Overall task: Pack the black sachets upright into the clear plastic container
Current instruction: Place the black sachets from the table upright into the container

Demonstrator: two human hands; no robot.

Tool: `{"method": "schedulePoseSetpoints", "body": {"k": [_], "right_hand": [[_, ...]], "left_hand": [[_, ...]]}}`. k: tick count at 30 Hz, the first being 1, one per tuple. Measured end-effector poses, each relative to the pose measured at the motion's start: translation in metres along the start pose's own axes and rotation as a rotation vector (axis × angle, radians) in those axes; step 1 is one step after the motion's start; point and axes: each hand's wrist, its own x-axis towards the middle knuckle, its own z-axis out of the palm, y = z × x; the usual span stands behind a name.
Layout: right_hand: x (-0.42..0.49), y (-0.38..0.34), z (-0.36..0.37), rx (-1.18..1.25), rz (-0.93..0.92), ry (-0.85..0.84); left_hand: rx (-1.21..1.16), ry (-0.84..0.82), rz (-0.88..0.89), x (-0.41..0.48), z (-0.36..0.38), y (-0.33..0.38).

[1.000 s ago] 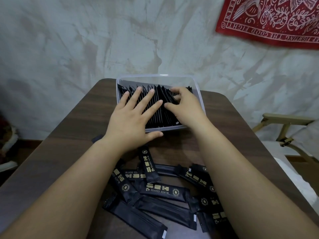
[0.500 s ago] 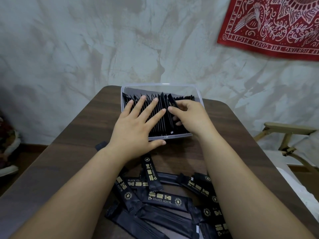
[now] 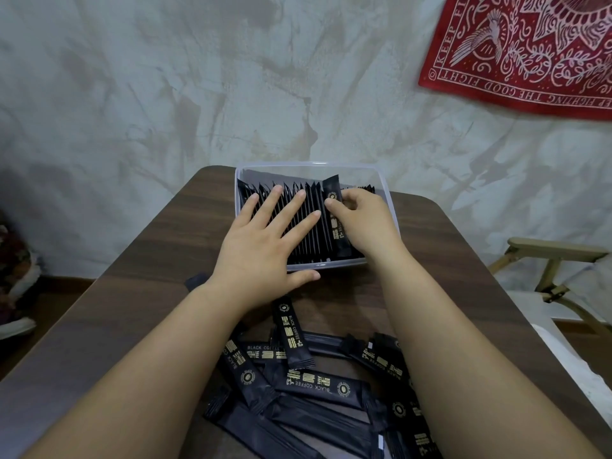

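**A:** The left hand [image 3: 261, 246] lies flat, fingers spread, pressing the packed row [image 3: 308, 226] inside the clear container [image 3: 384, 193] at the far end of the table [image 3: 139, 293].

**B:** And the right hand [image 3: 364, 223]?

**A:** Curled round one sachet [image 3: 336, 223], pinching it at the row's right end.

**B:** Risk?

**A:** If the flat hand eases off, the row could fan back and close the gap, leaving that sachet buckled or slanted. The loose sachets [image 3: 314, 385] wait nearer the person.
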Motion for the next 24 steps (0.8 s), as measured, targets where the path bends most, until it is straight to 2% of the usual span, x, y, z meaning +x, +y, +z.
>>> {"method": "schedulePoseSetpoints", "body": {"k": [5, 9, 16, 21, 24], "right_hand": [[-0.007, 0.004, 0.001, -0.066, -0.053, -0.004], [-0.016, 0.003, -0.006, -0.153, -0.160, -0.110], [-0.020, 0.022, -0.016, -0.016, -0.111, -0.119], [-0.027, 0.035, -0.023, -0.076, -0.179, -0.249], [-0.028, 0.038, -0.027, -0.034, -0.181, -0.301]], "left_hand": [[-0.032, 0.035, 0.019, 0.001, 0.001, -0.001], [-0.047, 0.031, 0.022, 0.001, 0.001, -0.001], [-0.032, -0.009, 0.012, 0.000, 0.001, -0.001], [-0.038, 0.019, 0.029, 0.000, 0.001, 0.000], [-0.021, 0.012, 0.044, 0.001, -0.001, 0.000]]}}
